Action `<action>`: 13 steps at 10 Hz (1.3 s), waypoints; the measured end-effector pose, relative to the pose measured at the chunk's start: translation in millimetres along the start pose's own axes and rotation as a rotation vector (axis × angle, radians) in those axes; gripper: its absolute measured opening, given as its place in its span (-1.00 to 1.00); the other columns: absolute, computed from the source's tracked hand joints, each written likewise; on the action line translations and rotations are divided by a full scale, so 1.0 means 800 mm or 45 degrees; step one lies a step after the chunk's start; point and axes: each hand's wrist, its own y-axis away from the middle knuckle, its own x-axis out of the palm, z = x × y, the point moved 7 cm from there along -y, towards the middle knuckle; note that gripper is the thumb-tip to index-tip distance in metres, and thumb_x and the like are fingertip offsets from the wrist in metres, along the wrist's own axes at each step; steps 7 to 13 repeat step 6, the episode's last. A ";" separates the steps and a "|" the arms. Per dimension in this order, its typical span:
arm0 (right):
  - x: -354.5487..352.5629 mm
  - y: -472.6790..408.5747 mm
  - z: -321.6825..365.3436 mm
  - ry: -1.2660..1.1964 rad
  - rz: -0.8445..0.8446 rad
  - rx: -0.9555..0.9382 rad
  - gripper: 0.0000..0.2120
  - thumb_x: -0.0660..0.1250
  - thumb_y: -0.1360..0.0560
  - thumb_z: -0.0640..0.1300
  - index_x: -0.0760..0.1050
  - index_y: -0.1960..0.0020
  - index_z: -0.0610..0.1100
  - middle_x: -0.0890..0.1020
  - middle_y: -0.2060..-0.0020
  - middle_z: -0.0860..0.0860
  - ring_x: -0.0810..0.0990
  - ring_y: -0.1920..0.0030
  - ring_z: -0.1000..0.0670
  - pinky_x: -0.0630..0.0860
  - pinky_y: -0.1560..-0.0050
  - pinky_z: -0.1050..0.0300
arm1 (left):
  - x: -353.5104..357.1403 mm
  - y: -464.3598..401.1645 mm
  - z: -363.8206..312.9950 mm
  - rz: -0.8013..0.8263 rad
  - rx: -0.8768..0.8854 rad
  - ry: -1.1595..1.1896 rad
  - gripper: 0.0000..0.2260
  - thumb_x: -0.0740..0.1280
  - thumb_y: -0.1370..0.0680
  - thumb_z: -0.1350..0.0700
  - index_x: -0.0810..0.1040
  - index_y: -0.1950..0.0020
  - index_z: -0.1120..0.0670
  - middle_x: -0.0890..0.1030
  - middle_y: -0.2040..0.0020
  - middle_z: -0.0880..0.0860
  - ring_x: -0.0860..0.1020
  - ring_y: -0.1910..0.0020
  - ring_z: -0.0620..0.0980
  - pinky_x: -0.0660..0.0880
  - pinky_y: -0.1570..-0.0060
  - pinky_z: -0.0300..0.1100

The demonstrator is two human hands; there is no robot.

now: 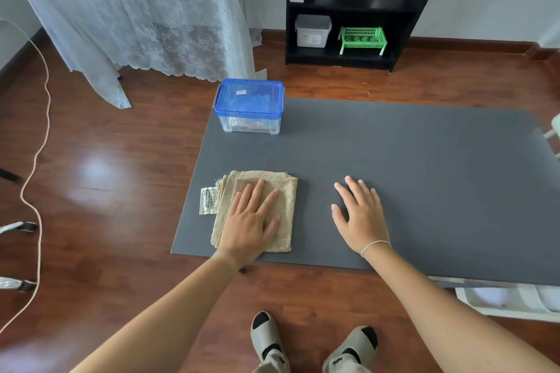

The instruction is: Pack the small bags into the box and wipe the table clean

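The left hand (251,221) lies flat on a folded beige towel (285,191), with the fingers spread and stretched out, not clenched and not grasping; the palm presses on the cloth. The towel sits on the grey table (424,175), near its front left corner. Just beside the little finger side of this hand, at the towel's left edge, a white label (208,200) with a barcode sticks out and lies on the table.

The right hand (360,215) rests palm down directly on the bare grey surface, well apart from the towel. Its fingers are also released and spread, and they hold nothing. A thin white bracelet (375,246) goes around the right wrist.

Beyond the fingertips of the left hand, at the far left corner of the table, stands the clear plastic box (250,123). Its blue lid (250,97) is closed on top. Through the clear wall some small colourful things are visible at the bottom of the box, but they are too blurred to tell what they are. The box is well apart from both hands.

Behind the table stands a black shelf (357,6) on the wooden floor (121,160).
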 end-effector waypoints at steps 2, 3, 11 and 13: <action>0.001 0.000 -0.002 -0.001 0.008 0.008 -0.59 0.26 -0.51 -0.08 0.40 -0.34 -0.10 0.38 -0.40 -0.12 0.30 -0.41 -0.22 0.18 -0.42 -0.21 | -0.012 -0.001 0.043 0.005 -0.061 -0.105 -0.43 -0.19 -0.49 -0.30 -0.03 -0.49 -0.21 -0.04 -0.55 -0.06 -0.15 -0.52 0.02 -0.22 -0.49 -0.08; 0.002 0.000 -0.002 -0.004 0.004 0.006 -0.59 0.27 -0.51 -0.08 0.40 -0.34 -0.10 0.38 -0.40 -0.12 0.31 -0.41 -0.22 0.19 -0.42 -0.21 | -0.014 0.000 0.054 0.019 -0.085 -0.140 -0.42 -0.21 -0.48 -0.31 -0.04 -0.49 -0.20 -0.05 -0.56 -0.06 -0.15 -0.53 0.03 -0.21 -0.49 -0.07; 0.007 -0.003 -0.006 -0.082 0.043 0.034 -0.58 0.24 -0.52 -0.04 0.37 -0.36 -0.08 0.35 -0.42 -0.10 0.26 -0.44 -0.18 0.13 -0.44 -0.16 | -0.020 -0.010 0.036 0.000 -0.124 -0.026 -0.38 -0.17 -0.45 -0.29 0.03 -0.50 -0.16 -0.01 -0.56 0.00 -0.12 -0.53 0.11 -0.19 -0.49 0.00; 0.007 -0.003 -0.006 -0.082 0.043 0.034 -0.58 0.24 -0.52 -0.04 0.37 -0.36 -0.08 0.35 -0.42 -0.10 0.26 -0.44 -0.18 0.13 -0.44 -0.16 | -0.020 -0.010 0.036 0.000 -0.124 -0.026 -0.38 -0.17 -0.45 -0.29 0.03 -0.50 -0.16 -0.01 -0.56 0.00 -0.12 -0.53 0.11 -0.19 -0.49 0.00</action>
